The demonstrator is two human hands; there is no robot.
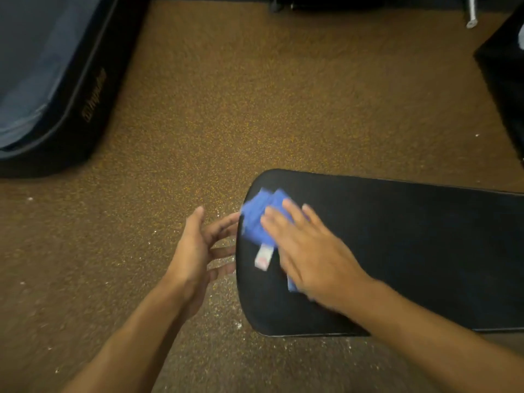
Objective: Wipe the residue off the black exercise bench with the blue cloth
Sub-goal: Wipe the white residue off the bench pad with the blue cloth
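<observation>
1. Sitting at the far left on the speckled brown floor is one dark machine base with a faint gold logo – its blue-grey panel is too blurred to read.
2. One left hand hovers just beside the rounded end of the desk, fingers loosely spread and palm turned toward the edge, gripping nothing.
3. One blue cloth lies crumpled on the near-left end of the black exercise bench, a white tag poking out below it.
4. One right hand lies flat on the cloth with fingers spread, pressing it onto the padding – motion blur softens both.
5. Pale specks dot the floor beside the bench end.
</observation>
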